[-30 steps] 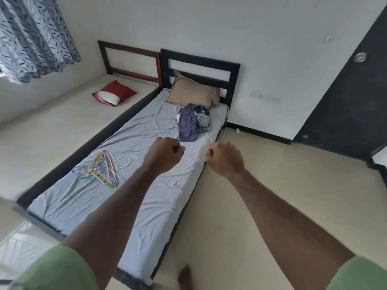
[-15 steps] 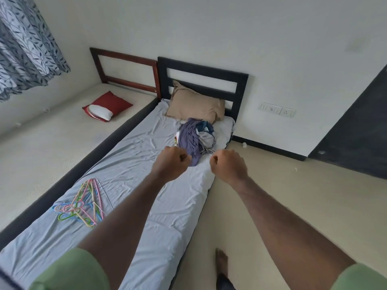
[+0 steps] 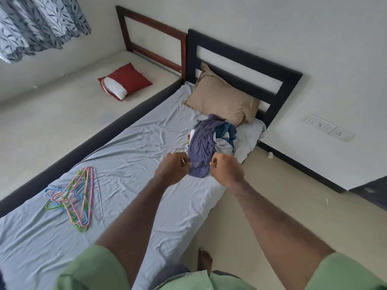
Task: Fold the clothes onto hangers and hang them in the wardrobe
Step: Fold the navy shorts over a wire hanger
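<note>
A heap of clothes (image 3: 206, 143), mostly a purple-grey garment with blue and white pieces, lies on the grey-sheeted bed (image 3: 129, 147) just below a tan pillow (image 3: 222, 101). Several coloured plastic hangers (image 3: 75, 195) lie in a pile on the sheet to the left. My left hand (image 3: 172, 168) is a closed fist held over the sheet, just left of the heap's near end. My right hand (image 3: 226, 170) is also a closed fist, at the heap's near right edge above the bed's side. Neither fist visibly holds cloth. No wardrobe is in view.
A second bed with a cream mattress (image 3: 52, 114) and a red cushion (image 3: 125, 80) adjoins on the left. Dark headboard (image 3: 247, 59) stands against the white wall. Beige floor (image 3: 272, 195) runs along the bed's right side, where my bare foot (image 3: 204, 259) stands. A patterned curtain (image 3: 37, 21) hangs top left.
I have stepped closer to the bed and the clothes heap. Both fists have moved forward to the heap's near end and stay closed.
</note>
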Demonstrator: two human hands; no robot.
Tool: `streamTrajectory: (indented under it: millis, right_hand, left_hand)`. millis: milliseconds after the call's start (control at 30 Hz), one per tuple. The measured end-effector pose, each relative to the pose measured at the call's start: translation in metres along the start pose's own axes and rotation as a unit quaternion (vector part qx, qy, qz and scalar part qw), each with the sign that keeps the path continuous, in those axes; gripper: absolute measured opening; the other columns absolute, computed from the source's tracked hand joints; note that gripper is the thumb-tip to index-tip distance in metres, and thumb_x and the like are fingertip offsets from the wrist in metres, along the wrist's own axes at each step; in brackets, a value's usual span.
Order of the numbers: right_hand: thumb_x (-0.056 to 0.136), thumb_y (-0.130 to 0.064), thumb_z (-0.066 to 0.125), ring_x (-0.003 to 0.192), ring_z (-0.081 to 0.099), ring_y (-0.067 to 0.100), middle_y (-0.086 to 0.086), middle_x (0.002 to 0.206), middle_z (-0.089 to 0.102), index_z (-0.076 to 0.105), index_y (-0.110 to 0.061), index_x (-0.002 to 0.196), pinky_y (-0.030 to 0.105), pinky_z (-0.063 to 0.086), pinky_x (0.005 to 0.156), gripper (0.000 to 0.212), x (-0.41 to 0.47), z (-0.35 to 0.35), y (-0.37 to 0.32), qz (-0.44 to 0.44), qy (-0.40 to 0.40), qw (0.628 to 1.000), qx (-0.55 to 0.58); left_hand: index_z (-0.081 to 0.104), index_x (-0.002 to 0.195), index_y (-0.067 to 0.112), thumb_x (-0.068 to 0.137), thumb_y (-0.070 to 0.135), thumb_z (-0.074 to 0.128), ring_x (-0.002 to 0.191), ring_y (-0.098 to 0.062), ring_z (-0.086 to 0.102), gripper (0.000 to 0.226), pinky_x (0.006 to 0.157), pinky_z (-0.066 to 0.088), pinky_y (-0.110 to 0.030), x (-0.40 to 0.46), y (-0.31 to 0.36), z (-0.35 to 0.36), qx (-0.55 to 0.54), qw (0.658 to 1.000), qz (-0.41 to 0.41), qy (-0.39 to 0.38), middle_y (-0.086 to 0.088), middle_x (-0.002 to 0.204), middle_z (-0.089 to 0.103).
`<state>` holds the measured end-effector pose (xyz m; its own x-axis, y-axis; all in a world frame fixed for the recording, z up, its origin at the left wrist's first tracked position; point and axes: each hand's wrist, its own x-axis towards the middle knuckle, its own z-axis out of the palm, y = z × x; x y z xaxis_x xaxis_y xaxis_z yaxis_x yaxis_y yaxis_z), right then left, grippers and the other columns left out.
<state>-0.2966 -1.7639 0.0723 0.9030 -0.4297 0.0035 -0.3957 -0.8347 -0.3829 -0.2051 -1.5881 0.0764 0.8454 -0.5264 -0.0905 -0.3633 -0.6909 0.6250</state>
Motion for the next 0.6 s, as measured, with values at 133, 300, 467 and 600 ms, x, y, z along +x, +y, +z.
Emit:
streamTrajectory:
  millis: [133, 300, 467, 600]
  right_hand:
    - [0.096, -0.023, 0.061, 0.074, 0.062, 0.022, 0.003, 0.083, 0.07, 0.067, -0.016, 0.093, 0.03, 0.049, 0.059, 0.01, 0.057, 0.02, 0.013, 0.01, -0.021, 1.0, 0.014]
    - [0.094, -0.016, 0.061, 0.073, 0.063, 0.023, 0.007, 0.08, 0.069, 0.065, -0.012, 0.087, 0.032, 0.05, 0.058, 0.01, 0.118, 0.05, 0.031, 0.029, -0.036, 0.998, 0.049]
    - [0.093, -0.009, 0.062, 0.075, 0.063, 0.026, 0.011, 0.082, 0.07, 0.067, -0.006, 0.086, 0.033, 0.05, 0.062, 0.009, 0.19, 0.067, 0.043, 0.03, -0.043, 0.996, 0.075]
    - [0.098, -0.013, 0.058, 0.074, 0.06, 0.022, 0.007, 0.083, 0.068, 0.064, -0.009, 0.089, 0.032, 0.048, 0.062, 0.012, 0.27, 0.084, 0.061, 0.043, -0.072, 0.993, 0.084]
  left_hand:
    - [0.068, 0.076, 0.01, 0.087, 0.017, 0.064, 0.072, -0.029, 0.058, 0.014, 0.066, 0.049, -0.037, 0.06, -0.01, 0.009, -0.007, 0.999, -0.033, -0.002, -0.004, 0.07, 0.063]
    - [0.064, 0.075, 0.006, 0.086, 0.015, 0.06, 0.07, -0.032, 0.058, 0.015, 0.065, 0.049, -0.037, 0.136, -0.022, 0.032, -0.013, 0.998, -0.051, -0.021, -0.01, 0.069, 0.064]
    - [0.067, 0.086, 0.012, 0.087, 0.017, 0.056, 0.084, -0.031, 0.059, 0.012, 0.073, 0.051, -0.038, 0.21, -0.025, 0.051, -0.005, 0.996, -0.063, -0.067, -0.011, 0.084, 0.069]
    - [0.064, 0.082, 0.021, 0.085, 0.022, 0.055, 0.087, -0.031, 0.06, 0.01, 0.074, 0.05, -0.036, 0.279, -0.027, 0.071, -0.019, 0.989, -0.118, -0.092, -0.008, 0.088, 0.068]
